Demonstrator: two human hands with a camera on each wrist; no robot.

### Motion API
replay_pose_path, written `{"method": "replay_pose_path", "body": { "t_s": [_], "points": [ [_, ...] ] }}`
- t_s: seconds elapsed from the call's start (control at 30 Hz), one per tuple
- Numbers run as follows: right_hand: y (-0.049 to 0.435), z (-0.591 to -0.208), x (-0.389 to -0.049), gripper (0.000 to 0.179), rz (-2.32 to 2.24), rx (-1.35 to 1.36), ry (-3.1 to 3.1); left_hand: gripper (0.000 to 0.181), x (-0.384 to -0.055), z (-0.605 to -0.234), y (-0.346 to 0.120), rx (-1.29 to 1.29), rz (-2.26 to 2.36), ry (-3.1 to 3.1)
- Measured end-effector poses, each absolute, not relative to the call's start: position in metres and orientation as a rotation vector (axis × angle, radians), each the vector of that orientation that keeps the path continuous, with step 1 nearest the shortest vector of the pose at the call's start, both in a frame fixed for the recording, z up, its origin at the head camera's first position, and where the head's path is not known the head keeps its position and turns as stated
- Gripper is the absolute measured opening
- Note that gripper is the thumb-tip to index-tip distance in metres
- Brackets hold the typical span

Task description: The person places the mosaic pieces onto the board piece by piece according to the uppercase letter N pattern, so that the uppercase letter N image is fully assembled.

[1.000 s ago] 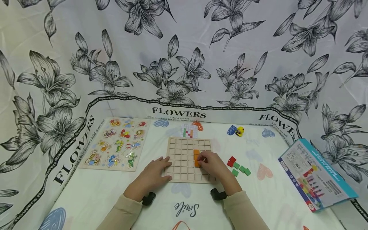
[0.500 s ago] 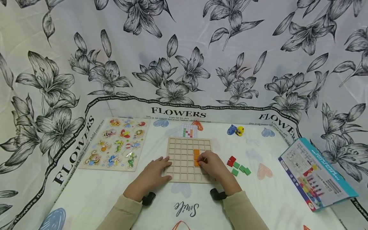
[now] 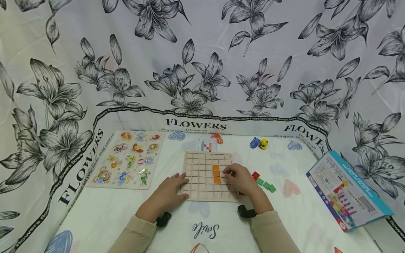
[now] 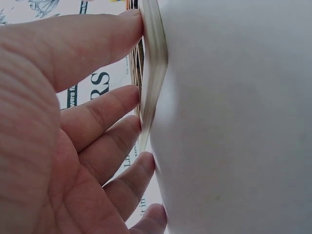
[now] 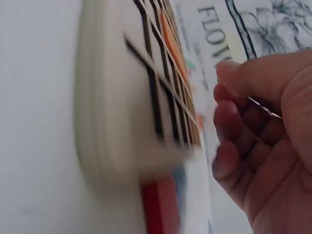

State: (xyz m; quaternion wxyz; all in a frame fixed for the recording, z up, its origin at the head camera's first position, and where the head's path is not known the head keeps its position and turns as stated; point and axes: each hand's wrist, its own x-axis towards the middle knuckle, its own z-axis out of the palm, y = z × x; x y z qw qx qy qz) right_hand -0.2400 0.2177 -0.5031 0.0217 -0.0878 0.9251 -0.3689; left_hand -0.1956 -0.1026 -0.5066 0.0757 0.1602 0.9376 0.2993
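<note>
A square wooden grid board (image 3: 199,175) lies on the table with three orange tiles (image 3: 216,173) in one column right of its middle. My left hand (image 3: 167,191) rests at the board's left edge. In the left wrist view its thumb and fingertips touch that edge, fingers nearly straight. My right hand (image 3: 242,181) hovers over the board's right edge, just right of the orange tiles. The right wrist view shows its fingers (image 5: 227,119) loosely bent, with nothing seen between them.
Loose green tiles (image 3: 269,187) and a red tile (image 3: 256,175) lie right of the board, partly behind my right hand. A small pattern card (image 3: 207,143) sits behind the board. An insect puzzle (image 3: 129,160) is at left, a yellow toy (image 3: 263,143) behind, a box (image 3: 348,191) at right.
My right hand has moved off the lowest orange tile to the right, uncovering the whole orange column. My left hand stays at the board's left edge.
</note>
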Motion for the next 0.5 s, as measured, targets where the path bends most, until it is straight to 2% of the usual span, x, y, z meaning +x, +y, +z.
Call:
{"method": "replay_pose_path", "body": {
  "t_s": [0.3, 0.5],
  "points": [
    [0.29, -0.497, -0.228, 0.022, -0.952, -0.021, 2.948, 0.06, -0.196, -0.504, -0.102, 0.48, 0.902, 2.805],
    [0.309, -0.501, -0.222, 0.03, -0.894, 0.033, 2.898, 0.06, -0.195, -0.506, -0.103, 0.478, 0.91, 2.81]
  ]
}}
